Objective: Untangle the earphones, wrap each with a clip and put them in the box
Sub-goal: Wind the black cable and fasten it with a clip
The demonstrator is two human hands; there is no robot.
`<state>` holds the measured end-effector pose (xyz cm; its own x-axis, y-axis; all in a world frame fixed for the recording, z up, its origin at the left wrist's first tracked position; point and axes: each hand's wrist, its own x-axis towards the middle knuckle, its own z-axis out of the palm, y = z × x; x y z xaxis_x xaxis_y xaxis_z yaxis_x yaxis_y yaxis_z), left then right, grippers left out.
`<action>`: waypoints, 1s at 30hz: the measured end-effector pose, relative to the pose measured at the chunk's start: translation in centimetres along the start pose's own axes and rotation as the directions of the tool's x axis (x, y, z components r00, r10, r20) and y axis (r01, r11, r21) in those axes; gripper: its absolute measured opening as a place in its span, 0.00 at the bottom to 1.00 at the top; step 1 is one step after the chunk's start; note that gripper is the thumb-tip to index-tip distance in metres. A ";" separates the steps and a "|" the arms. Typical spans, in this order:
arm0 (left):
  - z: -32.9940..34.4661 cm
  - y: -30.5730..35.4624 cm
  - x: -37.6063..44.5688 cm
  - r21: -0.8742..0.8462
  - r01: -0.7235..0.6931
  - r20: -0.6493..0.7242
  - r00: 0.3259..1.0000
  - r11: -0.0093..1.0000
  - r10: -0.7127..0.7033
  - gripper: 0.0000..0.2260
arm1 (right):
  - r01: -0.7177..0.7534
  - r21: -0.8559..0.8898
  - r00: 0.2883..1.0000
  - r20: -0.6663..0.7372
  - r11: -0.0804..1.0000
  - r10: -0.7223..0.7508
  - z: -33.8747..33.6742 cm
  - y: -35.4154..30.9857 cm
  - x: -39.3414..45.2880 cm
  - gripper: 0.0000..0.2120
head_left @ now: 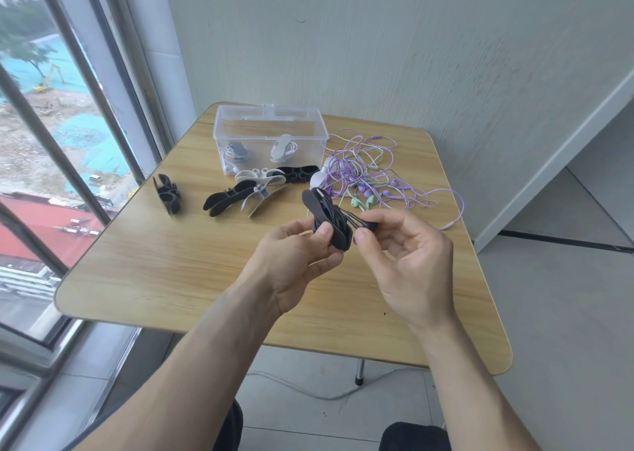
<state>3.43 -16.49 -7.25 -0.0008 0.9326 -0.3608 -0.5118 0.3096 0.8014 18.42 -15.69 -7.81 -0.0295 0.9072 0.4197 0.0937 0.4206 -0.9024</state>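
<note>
Box (pixel 219 131) holds two clipped sets, we're mid-wrap on the black set (pixel 331 220): left hand (pixel 291 258) grips its clip, right hand (pixel 404 255) pinches the cord end; purple/green tangle (pixel 370 172) and spare clips (pixel 240 196) remain.

Part of the black wound earphone cord (pixel 334 219) is covered by the left hand (pixel 302 258). The purple and green tangled earphone cables (pixel 374 172) cannot be told apart strand by strand. Both forearms are cut off at the bottom edge.
</note>
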 end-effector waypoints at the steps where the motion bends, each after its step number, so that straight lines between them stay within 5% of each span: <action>1: 0.1 -0.1 0.0 -0.002 -0.007 -0.010 1.000 1.000 0.007 0.04 | -0.004 0.012 1.000 -0.005 1.000 0.005 -0.1 0.0 0.0 0.10; 10: 0.0 -0.1 0.0 0.001 -0.032 -0.002 1.000 1.000 0.032 0.02 | -0.058 -0.061 0.998 0.021 0.996 0.059 -0.3 -0.2 0.1 0.14; 15: 0.4 -0.8 0.1 -0.016 -0.128 -0.116 0.985 0.992 0.125 0.10 | 0.090 -0.245 0.995 -0.008 0.965 -0.095 0.0 0.0 -0.3 0.13; 20: 0.6 -1.1 -0.2 -0.068 -0.164 -0.170 0.974 0.984 0.150 0.10 | 0.053 -0.240 0.998 0.052 0.969 -0.042 -0.3 -0.2 -0.2 0.15; 30: 0.7 -1.6 -0.4 0.273 -0.309 -0.232 0.898 0.911 0.374 0.05 | 0.031 -0.344 0.999 -0.030 0.938 -0.044 0.2 -0.3 -0.4 0.11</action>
<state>4.82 -17.20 -8.05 -0.3919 0.9101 -0.1347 -0.2310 0.0444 0.9719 18.24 -16.20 -7.70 -0.0036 0.8868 0.4622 0.4294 0.4188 -0.8002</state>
